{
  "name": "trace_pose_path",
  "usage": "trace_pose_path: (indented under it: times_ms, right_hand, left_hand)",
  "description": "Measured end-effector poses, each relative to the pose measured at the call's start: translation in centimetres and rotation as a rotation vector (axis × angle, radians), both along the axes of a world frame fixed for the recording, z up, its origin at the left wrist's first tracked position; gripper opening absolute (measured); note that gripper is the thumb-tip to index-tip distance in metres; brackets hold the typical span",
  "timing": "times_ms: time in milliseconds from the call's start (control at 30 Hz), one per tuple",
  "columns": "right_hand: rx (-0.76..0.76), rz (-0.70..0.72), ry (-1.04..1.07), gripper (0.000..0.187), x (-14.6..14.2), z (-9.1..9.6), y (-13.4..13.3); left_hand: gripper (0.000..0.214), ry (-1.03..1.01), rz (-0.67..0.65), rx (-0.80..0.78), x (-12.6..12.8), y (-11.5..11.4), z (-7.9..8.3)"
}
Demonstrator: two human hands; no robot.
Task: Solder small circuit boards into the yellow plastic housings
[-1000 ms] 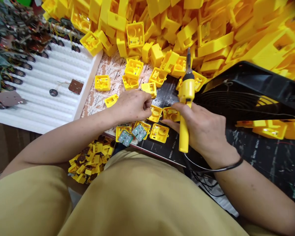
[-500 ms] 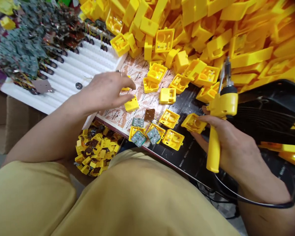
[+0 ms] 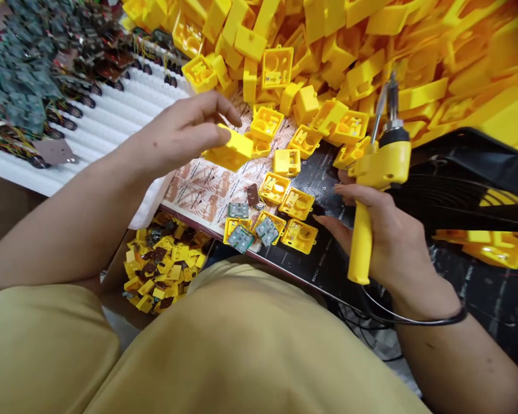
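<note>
My left hand [image 3: 185, 135] is raised over the table, thumb and fingers pinched on a small yellow plastic casing [image 3: 231, 150]. A yellow soldering iron [image 3: 373, 184] stands upright in my right hand [image 3: 382, 233], tip pointing up and away, cable trailing past my wrist. My right fingertips reach toward several open yellow casings [image 3: 297, 204] lying on the table's front edge. Beside them lie small green circuit boards [image 3: 242, 237] and a brown board [image 3: 252, 194].
A big heap of yellow casings [image 3: 349, 46] fills the back. A white ribbed foam tray [image 3: 112, 123] at left carries wired boards and speakers [image 3: 30, 75]. A black fan housing [image 3: 466, 178] sits at right. A box of yellow and brown parts [image 3: 159, 270] stands below the table edge.
My left hand left the casings by the iron, reached left, and has lifted a yellow casing off the table. My right hand with the iron let go of a casing and shifted slightly.
</note>
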State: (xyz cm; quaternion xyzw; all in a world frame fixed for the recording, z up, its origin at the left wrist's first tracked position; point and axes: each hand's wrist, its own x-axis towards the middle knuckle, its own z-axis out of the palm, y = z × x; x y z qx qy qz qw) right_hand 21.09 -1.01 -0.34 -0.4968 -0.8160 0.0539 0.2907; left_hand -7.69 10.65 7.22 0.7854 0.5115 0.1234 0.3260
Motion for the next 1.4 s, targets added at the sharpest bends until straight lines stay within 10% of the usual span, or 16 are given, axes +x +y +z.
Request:
trace_pose_path:
  times_ms: [367, 533, 767, 1000, 1267, 1400]
  right_hand:
    - [0.018, 0.036, -0.104, 0.039, -0.1, -1.6, 1.2]
    - [0.067, 0.008, -0.122, 0.039, 0.4, -0.9, 0.8]
    - [0.135, 0.035, -0.091, 0.041, -0.2, -0.9, 0.9]
    - [0.090, 0.071, -0.123, 0.039, 0.0, -2.3, 1.5]
    - [0.087, -0.008, -0.196, 0.040, 1.4, -1.7, 0.2]
    - [0.118, -0.025, -0.198, 0.041, 1.3, -2.1, -0.1]
  left_hand:
    - [0.050, 0.714, -0.243, 0.105, 0.2, -0.6, -3.7]
    - [0.036, 0.480, -0.242, 0.424, 1.5, -2.2, -3.7]
    - [0.032, 0.441, -0.336, 0.313, 5.0, -2.6, -4.9]
    - [0.024, 0.386, -0.386, 0.156, 3.4, -3.0, -5.5]
    - [0.094, 0.272, -0.737, 0.167, 1.8, -6.3, -5.6]
    - [0.048, 0.209, -0.725, 0.379, 2.6, -8.0, -7.7]
